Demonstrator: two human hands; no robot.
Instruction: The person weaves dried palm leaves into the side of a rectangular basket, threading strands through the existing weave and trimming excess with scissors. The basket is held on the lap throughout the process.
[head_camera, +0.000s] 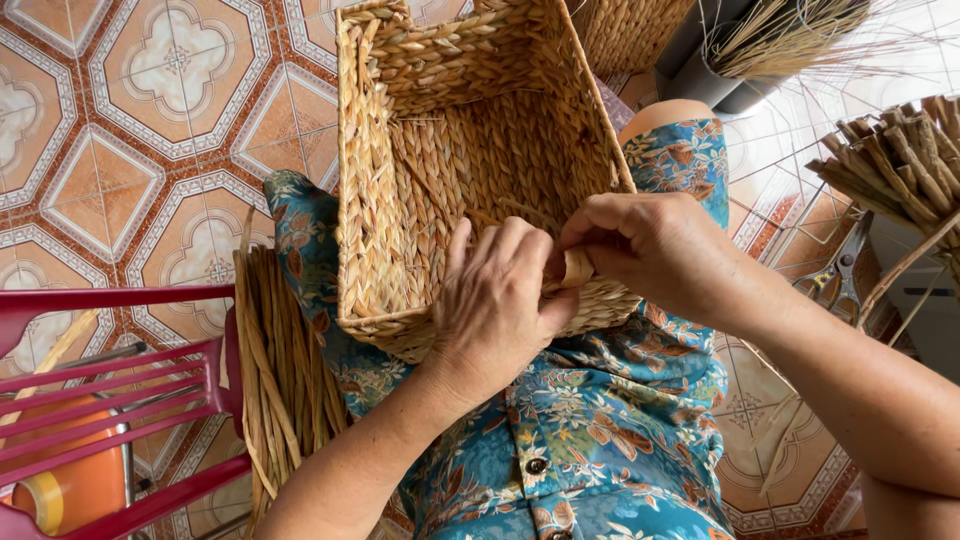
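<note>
A rectangular basket of braided straw-coloured plant fibre (470, 170) rests on the person's lap, its open mouth turned toward the head camera and its near rim propped against the blue floral-print clothing (600, 420), a position that appears to steady it and bring the unfinished edge within reach of both hands. The left hand (500, 300) lies over the near rim with its fingers curled down onto the weave, the grip closed against the basket edge, seemingly pinning it in place. The right hand (650, 250) meets it from the other side; its thumb and fingers are pinched tight on a flat pale fibre strand (577, 266) that loops at the rim just beside the left hand's thumb. The two hands touch or nearly touch, so little room remains between them at the rim, while the basket's deep interior is open and unobstructed beyond. At the person's left side a bundle of long dried fibre strips (280, 370) lies against the thigh, close to a red plastic slatted chair (110, 400). To the right, a pair of metal scissors (838, 272) lies on the patterned tiled floor (130, 130) near a stack of thick dried stalks (900, 160), well apart from the hands.
</note>
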